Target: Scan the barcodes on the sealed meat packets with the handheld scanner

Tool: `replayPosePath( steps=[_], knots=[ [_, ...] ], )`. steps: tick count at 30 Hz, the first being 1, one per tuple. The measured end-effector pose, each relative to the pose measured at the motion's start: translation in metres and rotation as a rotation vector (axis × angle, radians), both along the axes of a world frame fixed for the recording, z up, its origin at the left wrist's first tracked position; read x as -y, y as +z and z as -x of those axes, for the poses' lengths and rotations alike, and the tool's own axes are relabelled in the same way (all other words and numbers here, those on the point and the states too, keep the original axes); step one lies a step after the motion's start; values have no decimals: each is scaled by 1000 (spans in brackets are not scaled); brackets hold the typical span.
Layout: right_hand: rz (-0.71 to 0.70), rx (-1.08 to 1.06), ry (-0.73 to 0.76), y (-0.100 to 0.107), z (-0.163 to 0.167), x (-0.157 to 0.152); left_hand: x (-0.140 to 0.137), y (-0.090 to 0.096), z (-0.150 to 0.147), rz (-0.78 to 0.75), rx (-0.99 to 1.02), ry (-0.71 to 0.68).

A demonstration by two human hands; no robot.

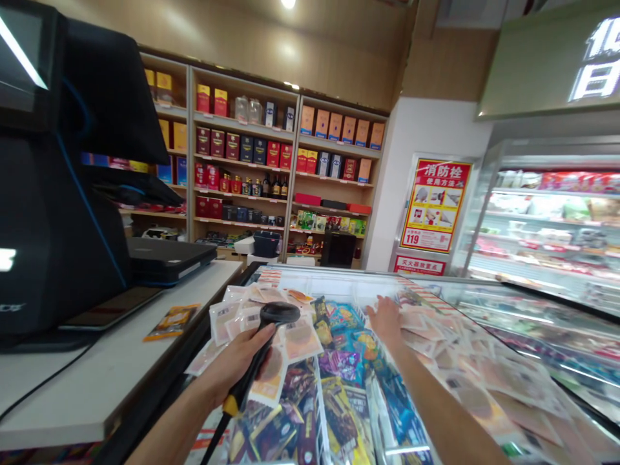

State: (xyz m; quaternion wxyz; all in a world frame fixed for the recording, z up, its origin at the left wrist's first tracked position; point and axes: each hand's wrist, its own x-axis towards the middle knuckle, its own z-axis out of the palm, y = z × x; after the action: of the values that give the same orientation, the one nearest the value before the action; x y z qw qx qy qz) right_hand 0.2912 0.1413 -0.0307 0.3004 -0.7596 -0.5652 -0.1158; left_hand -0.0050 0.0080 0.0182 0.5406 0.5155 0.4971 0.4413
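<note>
My left hand [247, 358] is closed around the handle of a black and yellow barcode scanner [279, 312], its cable trailing down. Beneath the scanner, flat clear packets with orange contents [301, 339] lie piled at the left side of a chest freezer. My right hand [386, 320] stretches over the freezer's far right part with its fingers apart, beside a second heap of flat packets [465, 361]. No held thing shows in it. Between my arms, colourful ice-cream wrappers [343, 365] fill the wire-divided freezer [334, 278].
A white counter [159, 349] on the left bears a black checkout terminal [92, 161] and a small orange packet [172, 321]. Behind stand shelves of boxed goods [242, 148]. A lit open fridge [552, 219] is at the right, past a red fire-hydrant sign [436, 203].
</note>
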Motion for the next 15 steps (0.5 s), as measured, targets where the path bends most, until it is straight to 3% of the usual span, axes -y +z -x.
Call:
replayPosePath(
  steps=[3, 6, 9, 15],
  knots=[
    [143, 69, -140, 7, -62, 4, -1, 1, -9, -7, -8, -61],
    [345, 122, -27, 5, -98, 4, -2, 1, -16, -24, -3, -113],
    [446, 154, 67, 4, -108, 1, -4, -1, -20, -23, 22, -133],
    [477, 184, 36, 15, -105, -2, -4, -6, -21, -42, 36, -150]
  ],
)
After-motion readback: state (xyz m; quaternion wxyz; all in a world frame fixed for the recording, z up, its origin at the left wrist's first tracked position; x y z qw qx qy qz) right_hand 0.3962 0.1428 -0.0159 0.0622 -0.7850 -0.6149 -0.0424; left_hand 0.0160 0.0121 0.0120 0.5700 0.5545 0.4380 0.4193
